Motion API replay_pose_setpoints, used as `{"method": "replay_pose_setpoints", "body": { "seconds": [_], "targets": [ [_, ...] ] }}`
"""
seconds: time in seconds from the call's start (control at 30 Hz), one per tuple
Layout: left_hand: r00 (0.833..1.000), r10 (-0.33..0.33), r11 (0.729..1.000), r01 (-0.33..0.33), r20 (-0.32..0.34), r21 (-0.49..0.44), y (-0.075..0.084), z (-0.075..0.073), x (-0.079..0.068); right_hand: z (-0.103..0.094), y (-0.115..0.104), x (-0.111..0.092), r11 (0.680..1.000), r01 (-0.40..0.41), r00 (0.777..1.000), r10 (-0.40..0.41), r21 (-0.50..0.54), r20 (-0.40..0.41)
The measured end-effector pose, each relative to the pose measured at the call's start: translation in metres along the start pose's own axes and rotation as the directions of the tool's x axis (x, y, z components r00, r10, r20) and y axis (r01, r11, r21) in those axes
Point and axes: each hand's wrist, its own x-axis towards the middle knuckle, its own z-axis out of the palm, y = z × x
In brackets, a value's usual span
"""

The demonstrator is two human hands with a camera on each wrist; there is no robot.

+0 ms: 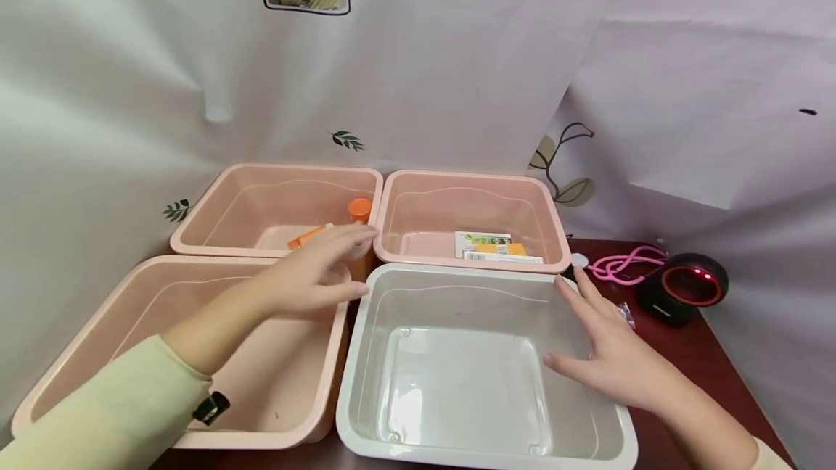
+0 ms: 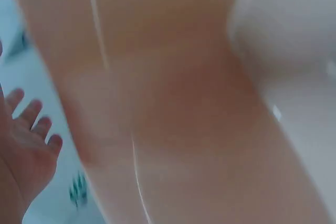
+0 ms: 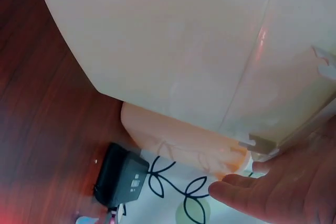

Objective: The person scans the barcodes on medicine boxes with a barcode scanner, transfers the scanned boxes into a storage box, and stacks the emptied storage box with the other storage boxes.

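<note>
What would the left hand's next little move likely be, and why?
Probably a short reach forward to grip the orange-capped bottle. The left hand hovers open just short of it, over the back left pink bin, holding nothing, while the right hand lies open over the white bin.

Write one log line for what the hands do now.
left hand: open, over pink bins, near orange bottle | right hand: open, on white bin

Staged sorting station, likely a makeshift recording setup, not a lived-in room: dark wood bench [image 1: 712,376] holds four plastic bins [image 1: 486,437] in a grid, leaf-print white sheets [image 1: 457,78] hung as backdrop all around, barcode scanner [image 1: 686,287] glowing red at far right.
</note>
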Motion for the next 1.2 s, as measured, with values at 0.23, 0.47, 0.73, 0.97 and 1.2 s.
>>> {"method": "replay_pose_setpoints", "body": {
  "seconds": [0.23,0.47,0.73,0.97,1.2],
  "targets": [
    [0.995,-0.005,0.993,-0.007,0.097,0.119,0.035,0.043,0.022,-0.004,0.009,-0.007,0.998,0.036,0.999,-0.035,0.043,-0.032],
    [0.994,-0.074,0.962,0.049,0.084,0.269,0.056,0.066,0.031,-0.009,0.015,-0.008,0.999,0.028,0.999,-0.027,0.025,-0.02],
    [0.981,-0.158,0.936,0.114,0.109,0.333,0.079,0.081,0.047,-0.02,0.034,-0.014,0.999,0.024,1.0,-0.024,0.028,-0.018],
    [0.968,-0.23,0.916,0.18,0.103,0.357,0.09,0.091,0.054,-0.028,0.046,-0.019,0.997,0.007,1.0,-0.009,0.08,0.025],
    [0.953,-0.277,0.897,0.21,0.124,0.39,0.1,0.094,0.065,-0.034,0.056,-0.017,0.992,-0.002,1.0,-0.001,0.128,0.027]
  ]
}}
